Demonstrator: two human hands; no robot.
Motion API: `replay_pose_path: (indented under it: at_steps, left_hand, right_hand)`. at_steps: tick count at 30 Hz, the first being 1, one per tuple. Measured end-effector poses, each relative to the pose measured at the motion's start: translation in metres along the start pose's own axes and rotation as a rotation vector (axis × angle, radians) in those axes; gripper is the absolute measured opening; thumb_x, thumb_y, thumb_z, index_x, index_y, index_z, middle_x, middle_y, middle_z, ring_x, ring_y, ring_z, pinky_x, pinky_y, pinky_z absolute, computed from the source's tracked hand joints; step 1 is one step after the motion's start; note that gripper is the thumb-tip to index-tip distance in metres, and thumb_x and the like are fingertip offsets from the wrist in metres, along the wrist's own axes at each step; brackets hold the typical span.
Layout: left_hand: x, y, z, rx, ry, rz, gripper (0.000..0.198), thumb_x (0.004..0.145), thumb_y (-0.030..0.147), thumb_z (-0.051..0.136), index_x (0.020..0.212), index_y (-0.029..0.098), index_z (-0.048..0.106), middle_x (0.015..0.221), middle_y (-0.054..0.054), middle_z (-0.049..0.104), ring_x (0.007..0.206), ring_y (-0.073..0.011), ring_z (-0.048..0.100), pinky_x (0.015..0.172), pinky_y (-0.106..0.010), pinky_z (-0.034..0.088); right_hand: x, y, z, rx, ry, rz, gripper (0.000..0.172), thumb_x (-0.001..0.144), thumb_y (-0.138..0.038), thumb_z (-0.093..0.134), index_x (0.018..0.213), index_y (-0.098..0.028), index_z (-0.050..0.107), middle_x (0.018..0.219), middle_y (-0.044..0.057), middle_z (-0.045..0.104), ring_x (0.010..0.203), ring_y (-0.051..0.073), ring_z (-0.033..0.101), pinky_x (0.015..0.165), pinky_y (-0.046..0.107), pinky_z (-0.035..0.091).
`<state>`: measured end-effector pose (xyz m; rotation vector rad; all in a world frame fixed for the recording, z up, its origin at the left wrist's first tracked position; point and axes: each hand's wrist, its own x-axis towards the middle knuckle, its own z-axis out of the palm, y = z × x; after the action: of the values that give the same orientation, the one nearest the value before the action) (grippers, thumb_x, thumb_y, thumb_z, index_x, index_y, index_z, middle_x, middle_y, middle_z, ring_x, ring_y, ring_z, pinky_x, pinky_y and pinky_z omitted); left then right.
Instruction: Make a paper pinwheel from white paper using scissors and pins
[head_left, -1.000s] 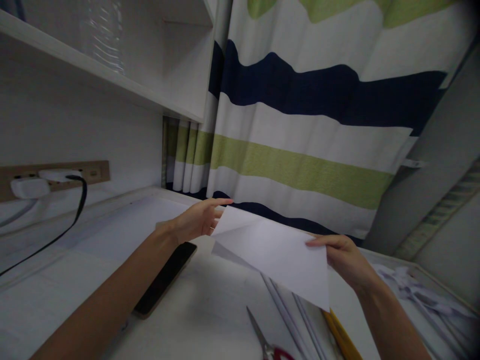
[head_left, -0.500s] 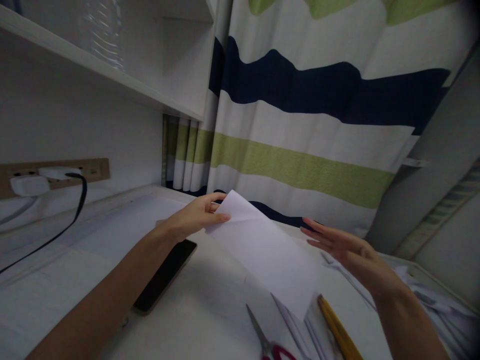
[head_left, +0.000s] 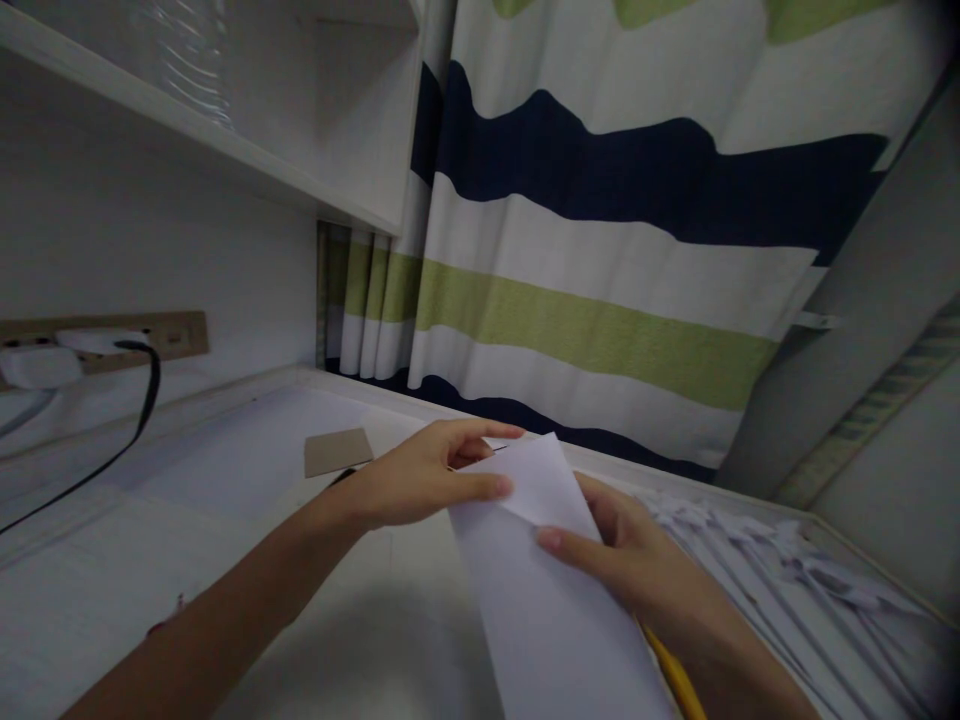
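Paper — a white, creased, straight-edged sheet — slants above the white tabletop. Your left hand, index finger extended, pinches its upper left edge; your right hand, thumb across its face, pinches the right edge.

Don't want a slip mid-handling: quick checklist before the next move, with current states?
1. Left hand on white paper: ok, thumb on its face near the top.
2. Right hand on paper: ok, thumb on its face toward the right edge.
3. Paper flat and uncreased: not ok, a fold or flap edge shows near its top.
4. Paper apart from brownish card: ok.
5. Yellow item free of contact: cannot tell, partly hidden.
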<state>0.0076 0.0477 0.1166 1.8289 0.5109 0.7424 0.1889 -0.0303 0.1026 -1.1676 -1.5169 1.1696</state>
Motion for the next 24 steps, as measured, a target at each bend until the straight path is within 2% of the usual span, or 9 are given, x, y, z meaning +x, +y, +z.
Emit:
replay_pose_path:
  at_steps: [3, 5, 7, 12, 17, 24]
  left_hand:
    - [0.006, -0.003, 0.004, -0.112, 0.167, -0.002, 0.042, 0.067, 0.027, 0.064, 0.106, 0.017, 0.051, 0.078, -0.002, 0.062, 0.069, -0.0132, 0.057, 0.057, -0.021, 0.042]
    - [0.01, -0.007, 0.009, -0.238, 0.171, -0.002, 0.036, 0.067, 0.029, 0.064, 0.098, 0.014, 0.054, 0.085, -0.005, 0.063, 0.076, -0.0155, 0.058, 0.064, -0.024, 0.043]
    - [0.012, -0.01, 0.015, -0.318, 0.162, -0.001, 0.028, 0.069, 0.03, 0.062, 0.092, 0.013, 0.058, 0.086, -0.006, 0.064, 0.077, -0.0157, 0.058, 0.067, -0.025, 0.043]
    - [0.009, -0.01, 0.024, -0.325, 0.242, 0.054, 0.022, 0.072, 0.03, 0.059, 0.089, 0.016, 0.062, 0.078, -0.002, 0.065, 0.068, -0.013, 0.058, 0.059, -0.022, 0.044]
    - [0.006, -0.007, 0.024, -0.301, 0.169, 0.106, 0.024, 0.074, 0.029, 0.057, 0.096, 0.018, 0.06, 0.082, -0.003, 0.065, 0.072, -0.0153, 0.059, 0.062, -0.024, 0.045]
    - [0.0, -0.004, 0.031, -0.262, 0.105, 0.075, 0.022, 0.074, 0.033, 0.055, 0.085, 0.014, 0.059, 0.078, -0.004, 0.063, 0.071, -0.0165, 0.059, 0.06, -0.024, 0.045]
  right_hand:
    - [0.0, -0.001, -0.004, 0.063, 0.17, -0.017, 0.041, 0.068, -0.028, 0.063, 0.107, -0.022, 0.05, 0.094, 0.004, 0.064, 0.07, 0.018, 0.062, 0.056, 0.026, 0.049]
    - [0.0, -0.001, -0.005, 0.123, 0.257, -0.061, 0.042, 0.068, -0.029, 0.063, 0.107, -0.022, 0.05, 0.096, 0.005, 0.064, 0.069, 0.019, 0.062, 0.056, 0.028, 0.05]
    - [0.001, 0.001, -0.003, 0.163, 0.288, -0.09, 0.043, 0.067, -0.028, 0.064, 0.108, -0.022, 0.049, 0.095, 0.006, 0.064, 0.071, 0.02, 0.062, 0.059, 0.03, 0.05]
    - [0.002, 0.003, 0.002, 0.186, 0.28, -0.093, 0.043, 0.066, -0.026, 0.066, 0.106, -0.022, 0.051, 0.094, 0.005, 0.065, 0.077, 0.021, 0.062, 0.062, 0.03, 0.05]
    - [0.002, -0.003, 0.001, 0.191, 0.258, -0.072, 0.037, 0.062, -0.026, 0.069, 0.096, -0.018, 0.057, 0.092, 0.006, 0.066, 0.077, 0.021, 0.062, 0.065, 0.029, 0.049]
    - [0.001, 0.0, 0.002, 0.254, 0.375, -0.07, 0.03, 0.061, -0.027, 0.07, 0.088, -0.018, 0.061, 0.082, 0.006, 0.068, 0.071, 0.021, 0.062, 0.063, 0.031, 0.049]
